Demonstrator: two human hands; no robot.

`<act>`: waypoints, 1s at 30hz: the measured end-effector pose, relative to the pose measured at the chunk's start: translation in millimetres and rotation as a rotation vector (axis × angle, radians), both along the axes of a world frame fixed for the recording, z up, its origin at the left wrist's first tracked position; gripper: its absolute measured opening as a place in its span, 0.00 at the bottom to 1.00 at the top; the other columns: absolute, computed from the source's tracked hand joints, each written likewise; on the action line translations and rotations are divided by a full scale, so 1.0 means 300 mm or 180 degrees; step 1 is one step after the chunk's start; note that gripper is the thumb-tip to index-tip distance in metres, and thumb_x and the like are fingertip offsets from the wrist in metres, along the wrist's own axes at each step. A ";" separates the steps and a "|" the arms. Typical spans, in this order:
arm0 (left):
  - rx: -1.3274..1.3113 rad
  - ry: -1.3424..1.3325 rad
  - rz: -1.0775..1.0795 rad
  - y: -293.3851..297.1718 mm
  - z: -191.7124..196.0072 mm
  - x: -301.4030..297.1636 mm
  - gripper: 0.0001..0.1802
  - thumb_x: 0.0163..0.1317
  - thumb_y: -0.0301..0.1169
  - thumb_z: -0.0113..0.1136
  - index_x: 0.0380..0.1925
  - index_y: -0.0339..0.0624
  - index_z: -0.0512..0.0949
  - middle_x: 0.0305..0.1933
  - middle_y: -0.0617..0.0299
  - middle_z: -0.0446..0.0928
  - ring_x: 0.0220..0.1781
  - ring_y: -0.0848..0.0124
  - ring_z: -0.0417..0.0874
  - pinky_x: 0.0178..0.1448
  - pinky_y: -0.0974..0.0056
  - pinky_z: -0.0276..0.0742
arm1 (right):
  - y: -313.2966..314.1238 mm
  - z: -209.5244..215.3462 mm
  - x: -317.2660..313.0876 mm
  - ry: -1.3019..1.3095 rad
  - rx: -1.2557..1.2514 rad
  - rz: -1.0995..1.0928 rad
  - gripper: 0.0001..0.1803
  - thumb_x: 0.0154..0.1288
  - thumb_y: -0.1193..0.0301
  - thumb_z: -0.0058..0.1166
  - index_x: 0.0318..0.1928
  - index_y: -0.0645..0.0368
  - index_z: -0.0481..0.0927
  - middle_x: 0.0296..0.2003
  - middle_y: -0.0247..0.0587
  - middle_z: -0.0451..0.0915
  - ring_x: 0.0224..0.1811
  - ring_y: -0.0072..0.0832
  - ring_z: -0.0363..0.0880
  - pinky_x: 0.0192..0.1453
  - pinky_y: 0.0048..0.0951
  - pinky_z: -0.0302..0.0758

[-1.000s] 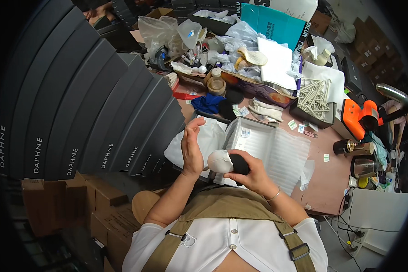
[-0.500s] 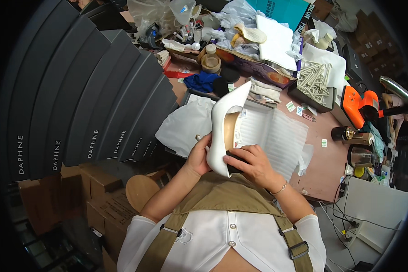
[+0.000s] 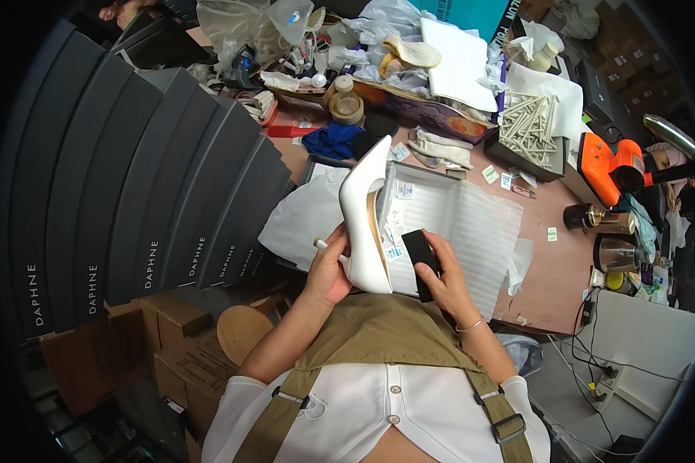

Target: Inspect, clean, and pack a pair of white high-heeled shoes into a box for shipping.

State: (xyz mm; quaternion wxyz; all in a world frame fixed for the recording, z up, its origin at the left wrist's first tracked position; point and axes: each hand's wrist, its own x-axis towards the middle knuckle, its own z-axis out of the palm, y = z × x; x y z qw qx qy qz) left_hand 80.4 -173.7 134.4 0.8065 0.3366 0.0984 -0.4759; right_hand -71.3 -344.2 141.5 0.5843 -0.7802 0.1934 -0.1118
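Shoe [image 3: 358, 231]: 1, white, toe to far side, above near part of open box [image 3: 432, 189].
L hand [image 3: 330, 268]: 1, gripping shoe by heel end; some fingers hidden.
R hand [image 3: 449, 282]: 1, grasping 1 blk block [image 3: 420, 258], just R of shoe, apart.
In way: shoe blocks pt of box.
Foam [image 3: 483, 239]: 1 sheet, R.
Far: 1 blue cloth [image 3: 330, 142]; 1 tray [image 3: 534, 164], sticks [image 3: 529, 127] uncountable.
L: dk cartons [image 3: 123, 185] stacked, 6+.
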 end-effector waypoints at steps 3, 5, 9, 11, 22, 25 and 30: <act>0.0066 -0.0104 -0.0105 -0.011 0.006 -0.009 0.22 0.71 0.33 0.44 0.63 0.41 0.63 0.56 0.61 0.73 0.57 0.71 0.74 0.61 0.63 0.71 | -0.063 0.002 0.022 -0.0051 -0.0078 -0.0175 0.27 0.65 0.69 0.51 0.62 0.64 0.65 0.58 0.53 0.67 0.61 0.43 0.66 0.65 0.34 0.62; 0.0035 -0.0165 -0.0194 -0.019 0.005 -0.017 0.22 0.71 0.33 0.44 0.63 0.41 0.63 0.55 0.60 0.73 0.56 0.71 0.74 0.61 0.63 0.72 | -0.155 -0.018 0.041 -0.0156 -0.0484 -0.0341 0.28 0.64 0.69 0.52 0.63 0.64 0.65 0.59 0.53 0.67 0.62 0.45 0.66 0.66 0.35 0.62; 0.0162 -0.0268 -0.0177 -0.051 -0.011 -0.045 0.22 0.71 0.32 0.43 0.62 0.40 0.63 0.57 0.56 0.73 0.57 0.66 0.75 0.61 0.60 0.73 | -0.356 -0.009 0.127 -0.0287 -0.1664 -0.0468 0.32 0.56 0.73 0.60 0.62 0.57 0.67 0.61 0.51 0.65 0.61 0.48 0.67 0.63 0.40 0.65; 0.0282 -0.0349 -0.0107 -0.070 -0.027 -0.064 0.21 0.71 0.33 0.41 0.62 0.40 0.63 0.58 0.51 0.72 0.58 0.58 0.76 0.61 0.55 0.74 | -0.489 -0.102 0.163 -0.0102 -0.2672 -0.0353 0.34 0.53 0.74 0.62 0.62 0.54 0.67 0.61 0.49 0.65 0.60 0.46 0.68 0.60 0.42 0.66; -0.0628 0.1226 0.0075 -0.018 -0.099 -0.138 0.30 0.66 0.43 0.45 0.62 0.35 0.64 0.56 0.31 0.69 0.51 0.44 0.77 0.55 0.49 0.77 | -0.705 -0.431 0.242 0.0908 -0.3382 -0.0226 0.30 0.54 0.67 0.63 0.59 0.51 0.71 0.64 0.47 0.63 0.62 0.45 0.65 0.65 0.45 0.60; -0.0732 0.1335 0.0115 0.010 -0.115 -0.117 0.30 0.66 0.43 0.44 0.62 0.34 0.64 0.56 0.30 0.69 0.50 0.44 0.78 0.52 0.49 0.79 | -0.658 -0.333 0.237 0.0208 -0.2719 -0.0640 0.26 0.55 0.67 0.62 0.56 0.55 0.74 0.61 0.47 0.67 0.63 0.45 0.64 0.66 0.45 0.58; -0.1395 0.1651 0.0840 0.032 -0.223 0.024 0.34 0.66 0.49 0.46 0.60 0.30 0.64 0.55 0.39 0.72 0.55 0.47 0.77 0.59 0.48 0.76 | -0.522 -0.135 0.103 -0.0470 -0.2304 -0.1028 0.19 0.60 0.72 0.58 0.53 0.59 0.76 0.56 0.47 0.72 0.55 0.42 0.72 0.57 0.38 0.69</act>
